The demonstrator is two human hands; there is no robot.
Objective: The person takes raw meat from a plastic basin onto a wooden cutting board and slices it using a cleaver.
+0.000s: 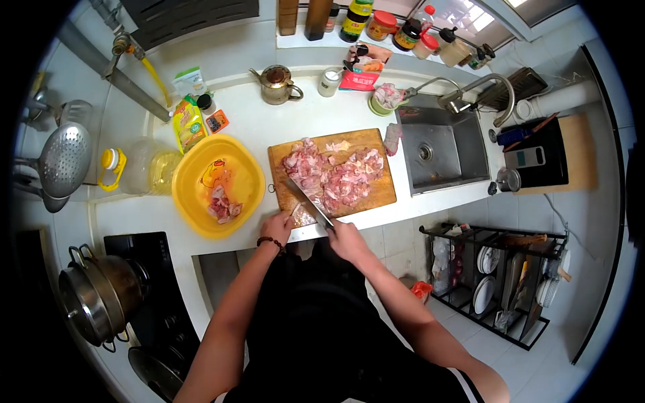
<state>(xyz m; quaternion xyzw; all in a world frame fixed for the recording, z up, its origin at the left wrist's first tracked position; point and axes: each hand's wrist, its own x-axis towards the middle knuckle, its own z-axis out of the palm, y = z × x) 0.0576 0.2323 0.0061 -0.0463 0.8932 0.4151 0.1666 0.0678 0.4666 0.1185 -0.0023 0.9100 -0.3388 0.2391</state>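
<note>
Gripping the knife (312,202) by its handle, our right hand (345,239) is at the near edge of the wooden cutting board (388,190), with the fingers wrapped around the handle. From there the blade points away from us and to the left, above the board, and its far end comes beside the raw meat (349,183).

Our left hand (277,227), with a dark beaded bracelet (271,240) at the wrist, is at the near left corner of the board. Its fingers are next to a pale piece (303,214) which lies near this edge, but we cannot tell whether they hold it, press it or only rest there.

The meat is cut in many pieces and lies in loose, joining heaps on the board. To the left, near the board, stands a yellow basin (251,183), and a smaller portion of meat (222,207) lies inside it. Behind the board we have a metal teapot (275,86) on the white counter (247,121). To the right is the steel sink (453,176).
</note>
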